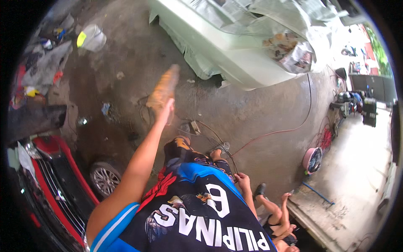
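L hand [169, 111] was closed round the near end of a blurred orange-brown thing [163, 90], held up over the floor [260, 113], just short of the pale car body's [239, 54] edge. R hand [243, 180], fingers curled nr the hip, had hold of a dark hose [229, 153]. White bucket [95, 40] sat twd floor's far L corner.

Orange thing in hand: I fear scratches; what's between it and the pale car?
Between the orange thing and pale car, the head view shows concrete floor and a small pale scrap.
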A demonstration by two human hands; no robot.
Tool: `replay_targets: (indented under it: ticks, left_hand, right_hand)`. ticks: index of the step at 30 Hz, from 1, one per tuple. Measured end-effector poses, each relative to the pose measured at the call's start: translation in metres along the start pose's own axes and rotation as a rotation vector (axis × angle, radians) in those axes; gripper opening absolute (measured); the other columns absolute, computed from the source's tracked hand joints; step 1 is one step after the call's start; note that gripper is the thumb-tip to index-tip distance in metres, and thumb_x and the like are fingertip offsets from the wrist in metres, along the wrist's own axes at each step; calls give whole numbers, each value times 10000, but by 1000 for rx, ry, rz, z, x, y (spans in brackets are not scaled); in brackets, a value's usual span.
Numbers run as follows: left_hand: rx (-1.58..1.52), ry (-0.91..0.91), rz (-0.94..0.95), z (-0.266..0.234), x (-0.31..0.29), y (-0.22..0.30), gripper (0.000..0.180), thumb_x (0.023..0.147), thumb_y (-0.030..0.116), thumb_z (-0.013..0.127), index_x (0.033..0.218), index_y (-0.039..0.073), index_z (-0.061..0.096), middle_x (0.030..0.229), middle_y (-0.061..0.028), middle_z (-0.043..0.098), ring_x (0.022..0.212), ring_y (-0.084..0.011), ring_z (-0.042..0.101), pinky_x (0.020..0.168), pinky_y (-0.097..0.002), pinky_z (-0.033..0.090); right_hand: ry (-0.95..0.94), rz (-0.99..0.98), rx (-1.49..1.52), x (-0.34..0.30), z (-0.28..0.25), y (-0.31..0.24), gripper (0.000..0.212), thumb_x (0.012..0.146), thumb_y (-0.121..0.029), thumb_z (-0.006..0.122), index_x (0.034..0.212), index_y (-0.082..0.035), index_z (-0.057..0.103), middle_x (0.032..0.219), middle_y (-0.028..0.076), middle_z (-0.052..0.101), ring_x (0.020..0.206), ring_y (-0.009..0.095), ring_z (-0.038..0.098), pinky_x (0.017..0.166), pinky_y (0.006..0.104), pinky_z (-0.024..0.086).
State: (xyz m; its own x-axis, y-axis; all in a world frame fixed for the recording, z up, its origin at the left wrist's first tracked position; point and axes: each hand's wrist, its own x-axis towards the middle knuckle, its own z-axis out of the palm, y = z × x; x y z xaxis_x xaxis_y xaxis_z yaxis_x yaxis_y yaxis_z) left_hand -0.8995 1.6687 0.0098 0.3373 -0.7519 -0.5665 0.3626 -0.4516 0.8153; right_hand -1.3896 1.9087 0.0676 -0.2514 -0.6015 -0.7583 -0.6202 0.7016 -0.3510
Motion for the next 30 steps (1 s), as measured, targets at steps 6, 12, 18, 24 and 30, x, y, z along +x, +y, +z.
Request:
replay_targets:
  ticks: [6,12,18,24,30]
  left_hand:
    - [-40,119,70,35,-20,25,283,835,286,611,616,164,479,615,41,472,584,-84,445,560,-239,353]
    - [533,-413,332,145,-113,-23,332,759,323,707,902,32,634,856,-78,664,779,-206,628,661,-366,499]
    - [795,-563,856,183,-126,-13,404,732,300,759,997,25,629,927,-120,672,884,-233,650,769,-371,509]
    - [23,-20,183,156,-127,51,225,852,229,659,689,149,526,645,29,514,578,-90,477,543,-257,395]
    - [41,145,218,211,-154,52,269,841,277,608,632,170,478,580,25,460,567,-108,460,637,-280,381]
  right_hand:
    - [-42,4,181,33,13,11,227,837,-228,694,854,-2,702,700,82,687,633,141,621,595,304,475]
    - [-7,-33,54,67,-3,21,234,844,-226,686,783,0,690,682,70,671,633,140,611,597,317,472]
    - [14,-28,110,105,-38,44,247,822,-265,694,844,-19,704,732,83,692,662,173,631,641,332,482]
    - [49,16,246,141,-69,112,239,812,-258,705,871,-27,713,730,48,682,658,136,612,633,324,482]
    - [-49,62,504,157,-93,153,151,787,-76,730,898,21,697,755,59,673,653,137,608,593,276,475]
